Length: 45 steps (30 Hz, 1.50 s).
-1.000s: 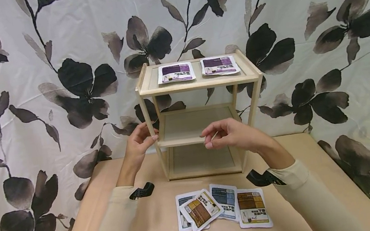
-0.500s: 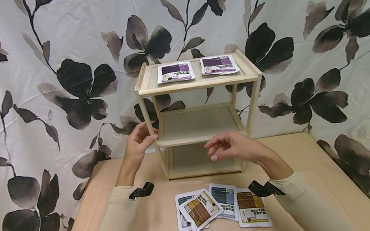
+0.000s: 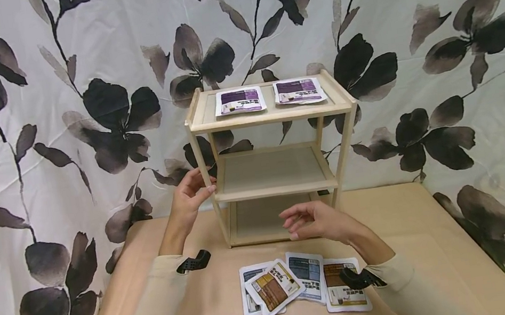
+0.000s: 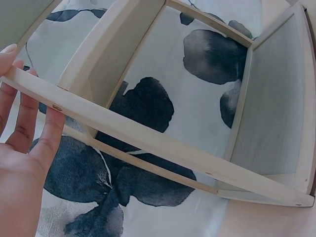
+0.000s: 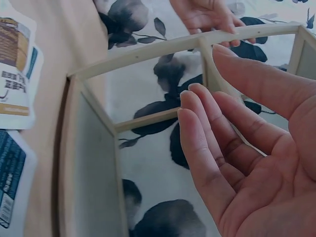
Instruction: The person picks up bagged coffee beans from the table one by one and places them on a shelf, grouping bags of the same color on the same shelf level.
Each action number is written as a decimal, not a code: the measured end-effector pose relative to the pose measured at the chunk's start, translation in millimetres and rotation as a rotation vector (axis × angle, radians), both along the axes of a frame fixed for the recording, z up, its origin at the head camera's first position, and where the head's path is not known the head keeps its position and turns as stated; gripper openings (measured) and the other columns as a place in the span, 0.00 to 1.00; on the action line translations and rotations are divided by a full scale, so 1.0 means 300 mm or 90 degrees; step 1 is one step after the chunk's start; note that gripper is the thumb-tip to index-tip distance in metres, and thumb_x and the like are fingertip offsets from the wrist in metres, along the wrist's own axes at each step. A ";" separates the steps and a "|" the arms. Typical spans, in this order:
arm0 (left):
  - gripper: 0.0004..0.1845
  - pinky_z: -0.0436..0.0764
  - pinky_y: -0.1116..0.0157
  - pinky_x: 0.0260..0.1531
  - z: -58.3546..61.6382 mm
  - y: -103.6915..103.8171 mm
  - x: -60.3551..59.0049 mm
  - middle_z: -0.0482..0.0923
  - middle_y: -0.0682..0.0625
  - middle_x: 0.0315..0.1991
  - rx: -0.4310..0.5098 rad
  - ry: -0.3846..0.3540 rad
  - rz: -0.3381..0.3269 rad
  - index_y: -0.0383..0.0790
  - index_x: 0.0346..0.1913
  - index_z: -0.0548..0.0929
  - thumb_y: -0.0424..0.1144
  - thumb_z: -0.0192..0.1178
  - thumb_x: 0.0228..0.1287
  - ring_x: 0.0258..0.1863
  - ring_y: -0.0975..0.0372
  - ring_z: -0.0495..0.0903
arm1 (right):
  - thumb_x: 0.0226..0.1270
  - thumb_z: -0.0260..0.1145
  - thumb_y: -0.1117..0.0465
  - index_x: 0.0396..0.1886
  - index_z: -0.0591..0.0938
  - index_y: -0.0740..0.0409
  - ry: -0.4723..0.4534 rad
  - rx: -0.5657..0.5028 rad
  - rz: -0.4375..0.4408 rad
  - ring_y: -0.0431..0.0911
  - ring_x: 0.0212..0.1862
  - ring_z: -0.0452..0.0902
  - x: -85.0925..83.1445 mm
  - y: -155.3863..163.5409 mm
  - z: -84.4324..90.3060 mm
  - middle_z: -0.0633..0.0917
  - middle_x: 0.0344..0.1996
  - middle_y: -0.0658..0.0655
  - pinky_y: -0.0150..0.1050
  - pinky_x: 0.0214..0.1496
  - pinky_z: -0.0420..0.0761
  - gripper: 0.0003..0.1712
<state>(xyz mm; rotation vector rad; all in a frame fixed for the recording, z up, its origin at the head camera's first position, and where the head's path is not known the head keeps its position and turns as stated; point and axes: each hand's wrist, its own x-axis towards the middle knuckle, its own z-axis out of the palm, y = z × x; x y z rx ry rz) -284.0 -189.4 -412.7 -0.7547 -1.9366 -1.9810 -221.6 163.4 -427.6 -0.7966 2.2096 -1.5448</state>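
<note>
A small three-tier wooden shelf rack (image 3: 274,171) stands on the table. My left hand (image 3: 185,199) holds its left front post (image 4: 133,133), thumb on one side and fingers on the other. In front of the lowest tier hovers my right hand (image 3: 321,220), fingers loosely bent and nothing between them. Below it on the table lie a brown-and-yellow sachet (image 3: 276,289), tilted over a blue-labelled sachet (image 3: 249,299), another blue sachet (image 3: 308,273) and a second brown sachet (image 3: 345,298), which the right wrist strap partly covers.
Two purple-and-white sachets (image 3: 240,101) lie side by side on the rack's top tier. Behind the rack hangs a white cloth (image 3: 118,31) with dark flowers. The beige tabletop (image 3: 403,228) runs to both sides of the rack.
My right hand has come down and toward me, from before the middle tier to before the lowest one, its fingers loosening. The left hand stays on the post.
</note>
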 end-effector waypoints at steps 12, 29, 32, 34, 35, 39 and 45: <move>0.25 0.81 0.65 0.50 -0.006 0.002 0.000 0.81 0.37 0.48 -0.005 0.016 0.007 0.30 0.65 0.74 0.25 0.65 0.65 0.49 0.55 0.80 | 0.64 0.73 0.68 0.65 0.74 0.71 -0.042 -0.043 -0.019 0.54 0.51 0.84 0.008 -0.014 -0.114 0.83 0.51 0.67 0.34 0.50 0.84 0.31; 0.25 0.79 0.63 0.52 -0.018 -0.006 -0.022 0.83 0.44 0.47 -0.010 0.020 0.001 0.37 0.66 0.76 0.25 0.64 0.67 0.50 0.51 0.80 | 0.65 0.71 0.71 0.66 0.73 0.74 -0.075 -0.051 -0.006 0.71 0.56 0.78 0.042 -0.040 -0.290 0.80 0.55 0.76 0.32 0.50 0.83 0.30; 0.26 0.79 0.64 0.52 -0.018 -0.005 -0.023 0.81 0.34 0.49 -0.008 0.018 0.000 0.33 0.66 0.74 0.25 0.65 0.66 0.50 0.49 0.79 | 0.65 0.70 0.72 0.66 0.73 0.74 -0.072 -0.038 0.000 0.70 0.55 0.79 0.049 -0.044 -0.312 0.80 0.55 0.76 0.31 0.49 0.83 0.31; 0.26 0.79 0.64 0.52 -0.018 -0.005 -0.022 0.79 0.30 0.49 -0.006 0.015 -0.001 0.31 0.66 0.73 0.26 0.65 0.66 0.51 0.48 0.79 | 0.65 0.70 0.72 0.67 0.71 0.76 -0.079 -0.036 0.006 0.69 0.55 0.79 0.056 -0.048 -0.326 0.80 0.55 0.76 0.31 0.49 0.83 0.32; 0.26 0.79 0.64 0.52 -0.018 -0.005 -0.022 0.79 0.30 0.50 -0.007 0.015 -0.001 0.31 0.66 0.73 0.26 0.65 0.67 0.51 0.48 0.79 | 0.65 0.70 0.72 0.67 0.71 0.76 -0.082 -0.036 0.006 0.68 0.54 0.80 0.061 -0.051 -0.332 0.80 0.54 0.75 0.31 0.49 0.83 0.33; 0.26 0.79 0.64 0.52 -0.018 -0.005 -0.020 0.80 0.35 0.49 -0.009 0.015 0.001 0.32 0.67 0.73 0.25 0.64 0.67 0.51 0.50 0.79 | 0.63 0.70 0.74 0.67 0.69 0.78 -0.079 -0.054 -0.002 0.69 0.53 0.80 0.077 -0.065 -0.357 0.78 0.54 0.78 0.30 0.49 0.82 0.34; 0.26 0.78 0.63 0.53 -0.012 -0.002 -0.011 0.80 0.34 0.50 -0.012 0.008 0.008 0.35 0.66 0.75 0.27 0.65 0.66 0.51 0.48 0.79 | 0.60 0.74 0.72 0.70 0.68 0.74 -0.064 -0.062 -0.048 0.68 0.54 0.78 0.104 -0.091 -0.390 0.78 0.55 0.75 0.30 0.47 0.82 0.40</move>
